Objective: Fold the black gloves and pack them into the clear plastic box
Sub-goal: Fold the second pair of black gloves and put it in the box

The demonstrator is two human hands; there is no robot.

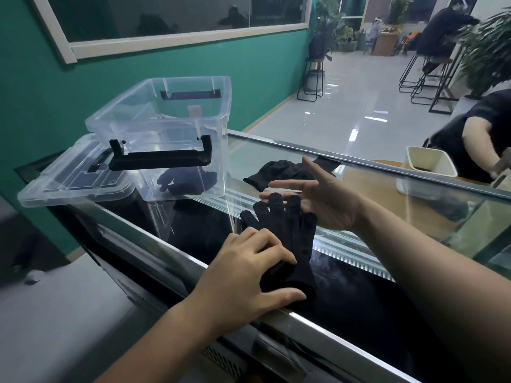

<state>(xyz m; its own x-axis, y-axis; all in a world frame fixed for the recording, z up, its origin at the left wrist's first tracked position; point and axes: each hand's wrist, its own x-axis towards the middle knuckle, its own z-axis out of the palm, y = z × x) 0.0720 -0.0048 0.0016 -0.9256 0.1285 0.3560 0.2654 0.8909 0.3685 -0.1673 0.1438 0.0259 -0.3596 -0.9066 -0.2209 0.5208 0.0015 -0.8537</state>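
Pinning the cuff under curled fingers, the left hand (243, 275) holds the glove (300, 244), which runs away toward the flat-open right hand (318, 201) at its fingertips; the box (154, 125) waits up-left.

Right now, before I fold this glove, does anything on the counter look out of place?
The lid, beside the clear box, seems to overhang the counter's near left edge and could tip. The glove inside the box looks bunched, fingers loose, not folded flat. Nothing else stands out.
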